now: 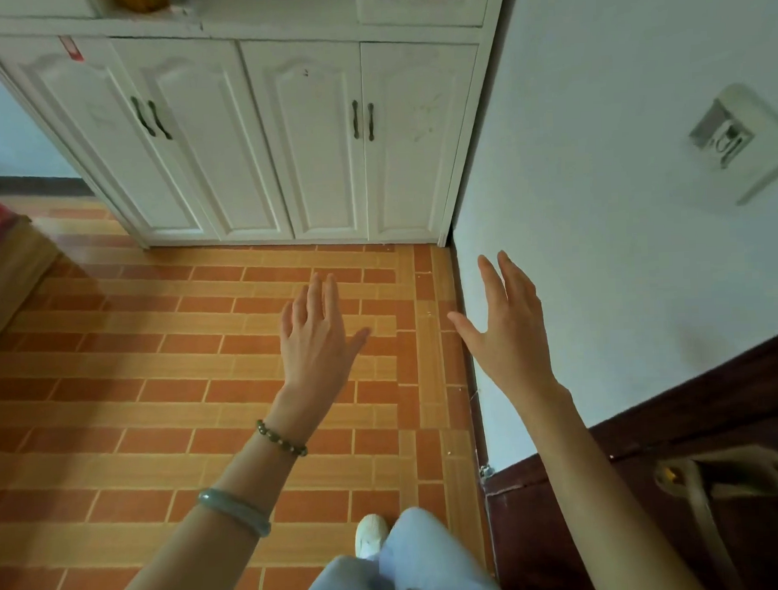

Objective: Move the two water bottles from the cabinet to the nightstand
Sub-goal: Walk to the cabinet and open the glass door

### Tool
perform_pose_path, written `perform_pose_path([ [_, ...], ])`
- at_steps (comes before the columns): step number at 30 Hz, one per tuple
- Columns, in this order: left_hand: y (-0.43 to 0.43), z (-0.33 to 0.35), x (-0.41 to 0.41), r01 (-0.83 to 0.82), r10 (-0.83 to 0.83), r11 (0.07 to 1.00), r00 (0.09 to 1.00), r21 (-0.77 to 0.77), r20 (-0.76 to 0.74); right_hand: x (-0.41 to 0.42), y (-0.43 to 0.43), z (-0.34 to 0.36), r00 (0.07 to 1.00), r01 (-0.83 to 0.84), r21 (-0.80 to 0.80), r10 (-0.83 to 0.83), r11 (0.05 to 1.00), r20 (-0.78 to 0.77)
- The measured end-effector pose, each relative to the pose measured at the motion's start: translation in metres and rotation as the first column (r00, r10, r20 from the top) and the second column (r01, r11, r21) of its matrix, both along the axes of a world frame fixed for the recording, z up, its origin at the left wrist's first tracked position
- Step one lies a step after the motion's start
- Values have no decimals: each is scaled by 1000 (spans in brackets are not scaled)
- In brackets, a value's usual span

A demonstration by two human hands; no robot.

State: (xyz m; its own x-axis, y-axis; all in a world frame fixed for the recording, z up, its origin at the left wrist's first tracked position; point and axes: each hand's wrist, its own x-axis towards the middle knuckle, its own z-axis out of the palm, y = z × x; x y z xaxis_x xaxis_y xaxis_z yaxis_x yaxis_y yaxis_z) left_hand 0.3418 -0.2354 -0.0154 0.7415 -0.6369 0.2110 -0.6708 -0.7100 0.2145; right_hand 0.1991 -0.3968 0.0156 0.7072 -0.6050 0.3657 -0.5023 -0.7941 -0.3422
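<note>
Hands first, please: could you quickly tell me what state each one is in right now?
Left hand: open, fingers spread, holding nothing.
Right hand: open, fingers extended, holding nothing.

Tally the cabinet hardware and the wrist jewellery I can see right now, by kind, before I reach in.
Closed lower cabinet doors: 4, from the leftmost to the rightmost
Dark door handles: 4, two on the left pair and two on the right pair
Bead bracelet: 1
Green bangle: 1
Water bottles in view: 0
Total: 10
</note>
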Motion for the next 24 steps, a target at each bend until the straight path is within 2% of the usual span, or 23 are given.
perform_pose_path([
  [11,-138,-1,120,82,-82,996,997,24,-10,117,-135,-6,999,27,39,-29,999,46],
  [19,-253,12,217,61,-62,998,998,28,18,221,-245,-3,999,-30,95,26,995,36],
  [24,-296,13,260,35,-35,999,999,35,-1,270,-292,-1,999,-50,124,48,991,24],
])
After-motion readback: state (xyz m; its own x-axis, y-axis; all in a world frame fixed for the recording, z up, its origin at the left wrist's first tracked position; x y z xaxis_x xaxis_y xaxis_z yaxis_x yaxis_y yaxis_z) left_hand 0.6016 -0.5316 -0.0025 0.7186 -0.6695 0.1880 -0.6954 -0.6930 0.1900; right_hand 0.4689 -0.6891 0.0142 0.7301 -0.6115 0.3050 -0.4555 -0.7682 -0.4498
